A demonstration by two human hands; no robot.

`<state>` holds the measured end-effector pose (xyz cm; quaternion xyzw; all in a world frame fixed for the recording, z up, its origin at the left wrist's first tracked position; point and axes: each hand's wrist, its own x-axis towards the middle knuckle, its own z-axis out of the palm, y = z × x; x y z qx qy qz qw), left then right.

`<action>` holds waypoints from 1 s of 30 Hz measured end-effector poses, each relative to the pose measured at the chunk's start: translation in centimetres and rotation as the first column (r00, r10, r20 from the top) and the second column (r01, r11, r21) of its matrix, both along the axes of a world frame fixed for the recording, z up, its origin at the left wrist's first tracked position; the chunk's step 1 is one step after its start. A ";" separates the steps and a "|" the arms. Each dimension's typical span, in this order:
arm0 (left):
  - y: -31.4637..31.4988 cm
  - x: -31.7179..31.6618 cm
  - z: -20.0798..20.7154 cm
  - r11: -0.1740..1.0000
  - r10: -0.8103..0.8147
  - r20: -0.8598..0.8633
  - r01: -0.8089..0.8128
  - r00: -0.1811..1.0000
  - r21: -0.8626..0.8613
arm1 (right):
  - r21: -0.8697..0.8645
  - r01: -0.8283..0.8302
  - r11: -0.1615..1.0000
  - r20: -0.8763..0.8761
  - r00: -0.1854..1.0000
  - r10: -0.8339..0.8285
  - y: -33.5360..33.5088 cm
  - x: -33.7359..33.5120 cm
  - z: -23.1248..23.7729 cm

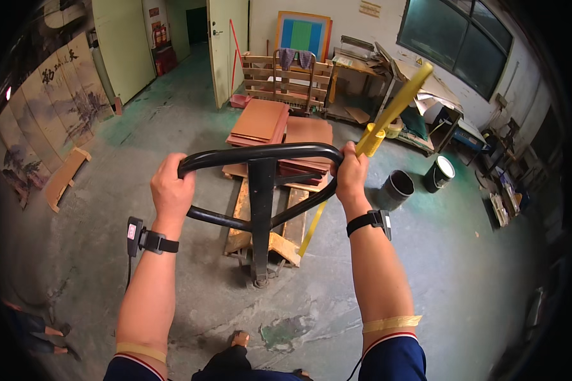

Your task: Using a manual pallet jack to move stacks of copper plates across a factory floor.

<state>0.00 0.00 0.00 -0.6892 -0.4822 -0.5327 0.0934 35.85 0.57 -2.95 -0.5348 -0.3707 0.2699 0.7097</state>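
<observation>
I see black loop handle (260, 203) at near centre; left hand (171, 185) wrapped round its left end, right hand (351, 173) round its right. Beyond, stacked brown boards (259, 119); right, dark bucket (394, 190); far, wooden slats (255, 74).

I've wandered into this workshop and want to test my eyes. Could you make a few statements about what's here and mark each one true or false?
1. The left hand and the right hand both grip the black handle. True.
2. The brown boards stand upright on edge. False: the brown boards lie flat in stacks beyond the handle.
3. Painted panels stand off to the person's left. True.
4. Two buckets are on the person's left. False: both buckets are on the right.
5. There is a dark window at the upper right. True.
</observation>
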 end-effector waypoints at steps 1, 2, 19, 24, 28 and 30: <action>0.3 -0.1 -0.8 0.999 -0.008 -0.004 0.008 1.000 -0.052 | -0.034 -0.011 0.999 -0.027 1.000 0.010 -0.4 -0.2 -0.8; 0.6 -0.2 -1.5 0.994 -0.017 -0.007 0.016 1.000 -0.104 | -0.069 -0.023 0.997 -0.053 0.998 0.019 -0.4 -0.3 -1.3; 20.8 -1.2 0.8 0.993 -0.110 0.041 0.108 0.993 0.049 | -0.009 0.064 0.998 0.018 0.998 -0.064 16.0 -2.1 2.6; 20.9 -2.3 1.3 0.987 -0.156 0.024 0.155 0.987 0.052 | 0.005 0.102 0.995 -0.006 0.995 -0.102 14.6 -2.5 2.4; 14.6 -4.2 0.4 0.981 -0.183 -0.004 0.183 0.983 0.066 | 0.056 0.087 0.995 -0.004 0.996 -0.087 6.1 -5.1 1.9; 9.9 -6.0 0.0 0.971 -0.208 -0.055 0.212 0.977 0.106 | 0.132 0.118 0.984 0.089 0.988 -0.130 0.6 -5.6 0.8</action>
